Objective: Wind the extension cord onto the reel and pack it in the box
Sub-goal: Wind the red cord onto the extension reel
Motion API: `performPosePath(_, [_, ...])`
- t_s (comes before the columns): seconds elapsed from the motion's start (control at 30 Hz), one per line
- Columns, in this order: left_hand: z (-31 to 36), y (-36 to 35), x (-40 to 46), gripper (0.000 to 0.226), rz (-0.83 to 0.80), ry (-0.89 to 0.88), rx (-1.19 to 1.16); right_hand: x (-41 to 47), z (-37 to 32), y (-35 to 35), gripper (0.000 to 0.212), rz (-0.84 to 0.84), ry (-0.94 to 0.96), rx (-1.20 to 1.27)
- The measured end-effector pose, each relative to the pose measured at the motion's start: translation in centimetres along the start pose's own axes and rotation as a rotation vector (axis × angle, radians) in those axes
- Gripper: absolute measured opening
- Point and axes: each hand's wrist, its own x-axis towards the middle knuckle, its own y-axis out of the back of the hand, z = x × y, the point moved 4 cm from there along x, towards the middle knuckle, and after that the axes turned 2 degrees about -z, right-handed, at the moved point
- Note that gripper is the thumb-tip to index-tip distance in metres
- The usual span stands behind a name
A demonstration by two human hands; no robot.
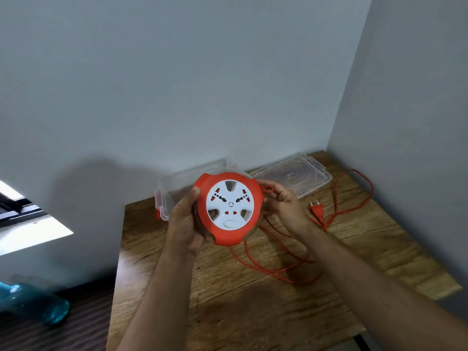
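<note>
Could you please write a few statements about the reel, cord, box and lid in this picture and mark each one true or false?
1. Both hands hold the reel up above the table. True: left hand, right hand.
2. The cord is fully wound onto the reel. False: most of it lies loose on the table.
3. The plug lies on the table, right of the reel. True.
4. The lid is closed on the box. False: it lies apart, to the box's right.
5. The reel sits inside the box. False: it is in the hands.
</note>
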Motion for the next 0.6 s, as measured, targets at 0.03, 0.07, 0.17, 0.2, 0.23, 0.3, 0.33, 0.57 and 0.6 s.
performPosePath(0.03, [0.1, 0.3, 0.0, 0.023, -0.011, -0.006, -0.005, 0.2, -0.1, 0.6, 0.034, 0.000, 0.020, -0.039])
performPosePath(0.07, [0.3, 0.5, 0.1, 0.022, -0.015, -0.013, -0.002, 0.4, -0.3, 1.1, 0.028, -0.010, 0.035, -0.097])
performPosePath(0.17, [0.4, 0.8, -0.1, 0.024, -0.031, -0.017, 0.022, 1.1, -0.7, 1.8, 0.029, -0.097, 0.009, -0.229])
performPosePath(0.2, [0.4, 0.8, -0.1, 0.021, -0.045, -0.009, 0.035, 1.3, -0.6, 1.8, 0.031, -0.132, -0.017, -0.249])
performPosePath(0.23, [0.4, 0.9, -0.1, 0.019, -0.055, 0.001, 0.050, 1.5, -0.6, 1.8, 0.033, -0.169, -0.047, -0.269])
performPosePath(0.3, [0.4, 1.2, -0.1, 0.018, -0.066, 0.023, 0.072, 1.7, -0.4, 1.6, 0.035, -0.216, -0.084, -0.357])
performPosePath(0.33, [0.5, 1.3, -0.2, 0.018, -0.070, 0.030, 0.080, 1.8, -0.4, 1.6, 0.035, -0.215, -0.084, -0.423])
performPosePath(0.57, [0.6, 1.8, 0.1, 0.018, -0.056, 0.064, 0.161, 2.4, -2.1, 1.1, 0.045, -0.033, 0.143, -0.623])
performPosePath(0.6, [0.6, 1.9, 0.0, 0.018, -0.042, 0.067, 0.172, 2.3, -2.5, 1.1, 0.046, -0.013, 0.192, -0.629])
